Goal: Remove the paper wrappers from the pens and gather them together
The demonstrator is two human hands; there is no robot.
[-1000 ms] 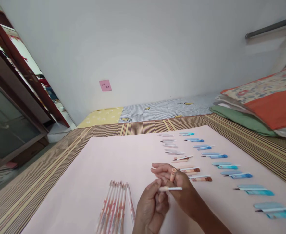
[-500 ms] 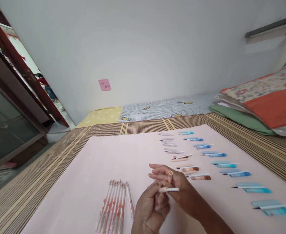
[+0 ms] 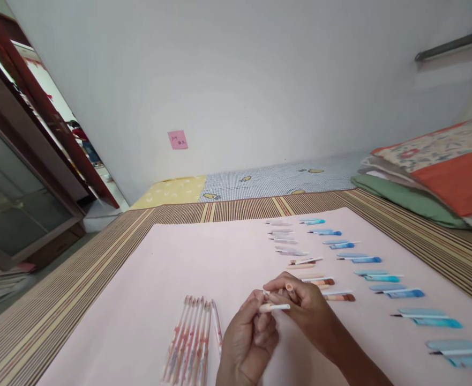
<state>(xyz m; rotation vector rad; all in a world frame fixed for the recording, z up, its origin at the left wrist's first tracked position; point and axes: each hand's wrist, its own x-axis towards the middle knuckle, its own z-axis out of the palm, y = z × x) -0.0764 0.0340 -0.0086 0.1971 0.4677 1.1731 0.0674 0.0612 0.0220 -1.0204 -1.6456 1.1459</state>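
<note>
My left hand (image 3: 247,338) pinches the cream end of a small white pen part (image 3: 275,307). My right hand (image 3: 304,305) holds its other end and keeps a small peach cap (image 3: 289,287) between its fingers. Both hands hover over a pale pink sheet (image 3: 179,268). To the left lies a bundle of pink patterned pens (image 3: 191,338). Behind the hands, rows of taken-apart pens are laid out: brown and peach ones (image 3: 324,281), clear ones (image 3: 284,238) and blue ones (image 3: 372,276).
The pink sheet lies on a striped mat (image 3: 79,279). Folded pillows and bedding (image 3: 432,177) sit at the right. A dark wooden cabinet with glass (image 3: 22,177) stands at the left. A pink note (image 3: 177,140) is stuck on the white wall.
My right hand's fingers have curled in and come closer to the left hand, and the peach cap now sits lower between them. The view has shifted slightly.
</note>
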